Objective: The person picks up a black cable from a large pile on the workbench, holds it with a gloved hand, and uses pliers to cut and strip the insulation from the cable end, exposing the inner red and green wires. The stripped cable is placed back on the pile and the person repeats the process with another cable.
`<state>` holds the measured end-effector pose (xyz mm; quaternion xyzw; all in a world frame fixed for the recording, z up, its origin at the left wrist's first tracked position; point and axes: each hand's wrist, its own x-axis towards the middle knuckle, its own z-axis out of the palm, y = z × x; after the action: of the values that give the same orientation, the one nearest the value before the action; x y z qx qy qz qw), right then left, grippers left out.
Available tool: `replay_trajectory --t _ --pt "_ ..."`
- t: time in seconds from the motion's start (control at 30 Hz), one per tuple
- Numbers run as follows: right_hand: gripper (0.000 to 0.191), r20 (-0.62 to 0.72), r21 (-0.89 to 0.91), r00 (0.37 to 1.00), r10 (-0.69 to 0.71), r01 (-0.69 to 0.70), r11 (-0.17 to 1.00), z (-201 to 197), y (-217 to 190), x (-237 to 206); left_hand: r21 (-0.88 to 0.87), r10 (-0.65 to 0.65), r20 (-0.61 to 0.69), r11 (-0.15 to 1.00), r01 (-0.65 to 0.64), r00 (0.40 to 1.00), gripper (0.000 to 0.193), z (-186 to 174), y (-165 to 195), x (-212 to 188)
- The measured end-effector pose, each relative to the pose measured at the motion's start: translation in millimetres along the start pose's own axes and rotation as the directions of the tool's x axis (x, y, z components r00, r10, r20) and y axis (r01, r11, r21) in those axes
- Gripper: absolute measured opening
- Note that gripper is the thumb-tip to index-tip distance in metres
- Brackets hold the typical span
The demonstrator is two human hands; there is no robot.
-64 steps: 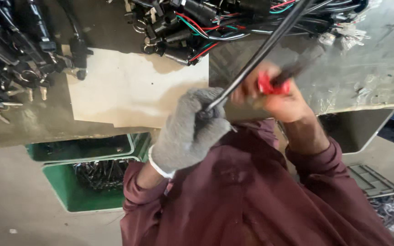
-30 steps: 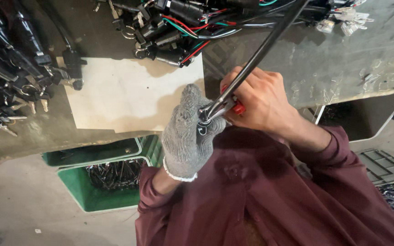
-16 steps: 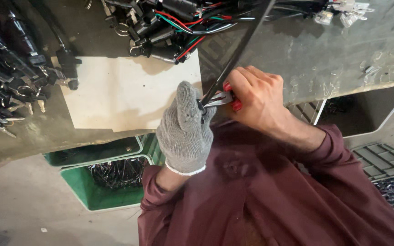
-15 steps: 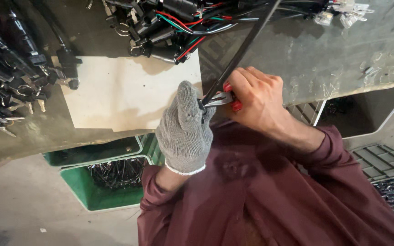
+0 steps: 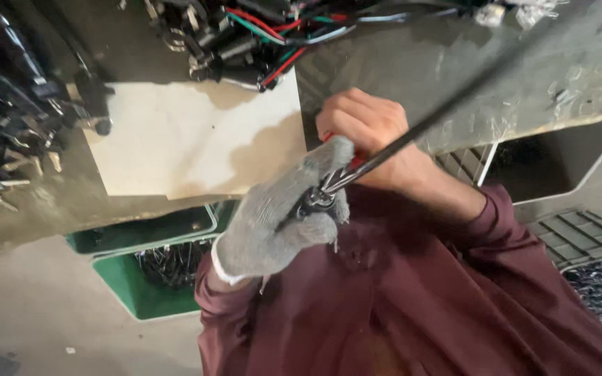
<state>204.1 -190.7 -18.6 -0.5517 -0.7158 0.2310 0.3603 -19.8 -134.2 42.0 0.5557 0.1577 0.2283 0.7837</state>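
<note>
Nearest, left hand (image 5: 280,219) in grey knit glove, now closed tight around metal end fitting (image 5: 317,198) of long black cable (image 5: 426,125), held just off bench (image 5: 580,76) edge. Just behind, bare right hand (image 5: 371,136) wrapped shut on red-handled tool (image 5: 355,161), pressed closer to the fitting than a second ago; likely working directly on that end. Beyond, pale cardboard sheet (image 5: 189,139) on the bench, then tangle of coloured wires (image 5: 259,35). Below, green plastic crate (image 5: 141,285).
</note>
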Motion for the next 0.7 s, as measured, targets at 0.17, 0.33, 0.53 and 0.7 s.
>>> replay_trajectory --t 0.17,0.33,0.53,0.7 --pt "0.036 0.152 0.091 0.988 0.017 -0.031 0.995 -4.8 0.1 12.0 0.251 -0.161 -0.136 0.949 0.191 0.977 0.064 1.2 5.2 -1.0" --pt "0.041 0.044 -0.191 0.981 0.188 -0.176 0.966 4.5 -14.8 18.5 0.838 -0.019 -0.437 0.356 0.415 0.899 0.055 12.1 3.4 13.7" --pt "0.063 0.004 -0.441 0.998 0.059 -0.052 0.896 -19.6 -15.5 34.8 0.585 0.269 -0.789 0.605 0.540 0.553 0.056 -32.2 29.3 -15.3" --pt "0.034 -0.035 -0.550 0.983 -0.180 0.132 0.825 -52.3 -14.4 81.1 0.755 0.550 -0.497 -0.106 0.647 0.671 0.068 -91.8 40.9 -31.0"
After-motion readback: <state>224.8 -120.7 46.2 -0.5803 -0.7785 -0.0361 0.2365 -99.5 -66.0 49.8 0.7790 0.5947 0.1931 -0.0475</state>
